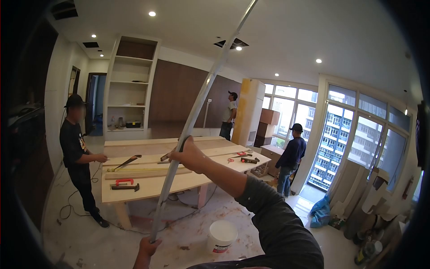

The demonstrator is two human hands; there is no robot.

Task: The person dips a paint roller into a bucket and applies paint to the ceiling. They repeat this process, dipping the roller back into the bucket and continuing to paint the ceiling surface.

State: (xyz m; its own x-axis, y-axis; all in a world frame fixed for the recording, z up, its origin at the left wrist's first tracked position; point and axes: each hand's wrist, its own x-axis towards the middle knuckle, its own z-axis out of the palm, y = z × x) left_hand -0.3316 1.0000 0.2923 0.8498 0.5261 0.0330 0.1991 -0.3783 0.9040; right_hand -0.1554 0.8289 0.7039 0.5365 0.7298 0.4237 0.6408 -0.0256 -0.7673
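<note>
A long, straight metal bar slants from the floor side up toward the ceiling in front of me. My right hand is closed around its middle, arm stretched forward. Lower down, my left hand grips the same bar near its bottom end. Behind the bar stands a plywood-topped worktable. A hammer and a red tool lie near its left front corner, with a handsaw farther back. Red-handled tools lie toward the right end.
A white bucket stands on the debris-strewn floor, where cables run. One person is left of the table, another behind it, a third near the windows. Boards and a blue bag are at right.
</note>
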